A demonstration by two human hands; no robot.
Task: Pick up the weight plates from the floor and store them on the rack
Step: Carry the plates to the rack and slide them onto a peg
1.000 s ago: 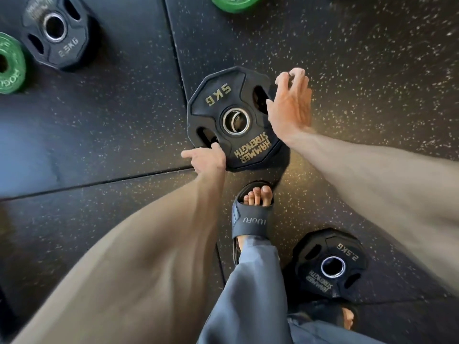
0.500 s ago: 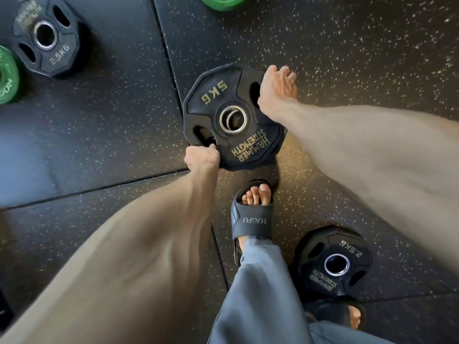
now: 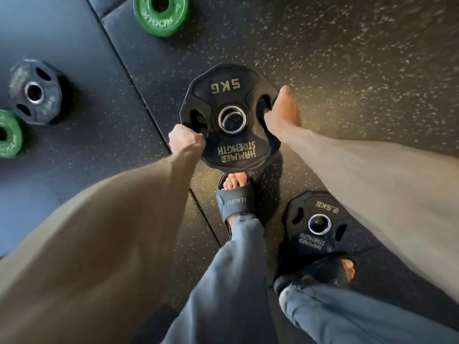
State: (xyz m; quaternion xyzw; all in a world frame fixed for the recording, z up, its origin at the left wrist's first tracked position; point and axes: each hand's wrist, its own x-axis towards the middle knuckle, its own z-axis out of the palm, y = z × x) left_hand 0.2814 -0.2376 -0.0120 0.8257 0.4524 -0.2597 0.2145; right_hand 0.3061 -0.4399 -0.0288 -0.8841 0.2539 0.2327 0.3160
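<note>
weight plate: 12 o'clock of the sandal, at the floor, lifted or not unclear | left hand grip: clenched through slot, plate's 8 o'clock | right hand grip: fingers hooked in slot, 3 o'clock | centre hole lies between both grips; rack unseen

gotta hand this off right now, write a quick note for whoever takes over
Left hand: grips the 5 kg plate through its left slot.
Right hand: holds the same plate at its right slot.
Plates: the 5 kg plate seems just off the floor. Lying on the floor: 2.5 kg plate by the right foot, black plate at far left, top green plate, left green plate.
Done: nothing seen stored; the rack is out of view.
Left: carry the 5 kg plate to the rack, then the other four.
</note>
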